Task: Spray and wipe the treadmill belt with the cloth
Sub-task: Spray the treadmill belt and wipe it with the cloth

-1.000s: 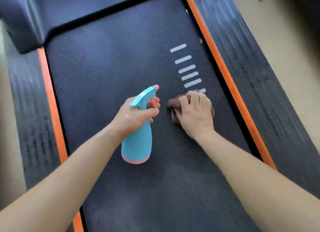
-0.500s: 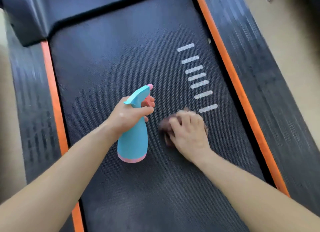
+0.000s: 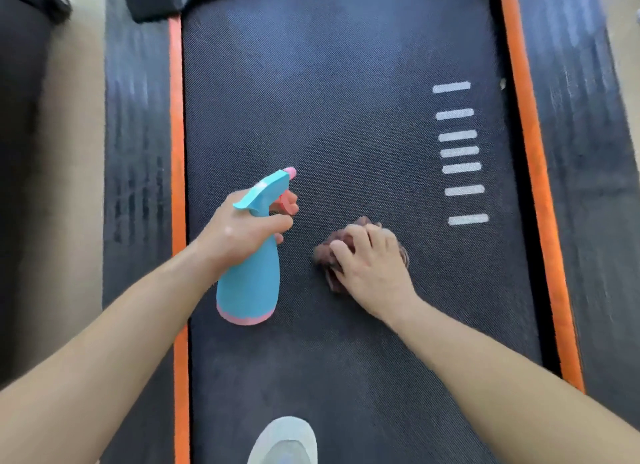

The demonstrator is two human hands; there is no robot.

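Left hand grips a blue spray bottle by the neck, finger on the trigger; nozzle aims up the belt, bottle's long axis roughly lengthwise. Right hand, fingers curled, presses the bunched brown cloth mid-belt.

Left forearm and right forearm are bare; the shoe is pale and round-toed.

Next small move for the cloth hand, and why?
Probably sweep the cloth sideways over the treadmill belt: the right hand grips it bunched against the belt, while the left hand holds the spray bottle beside it.
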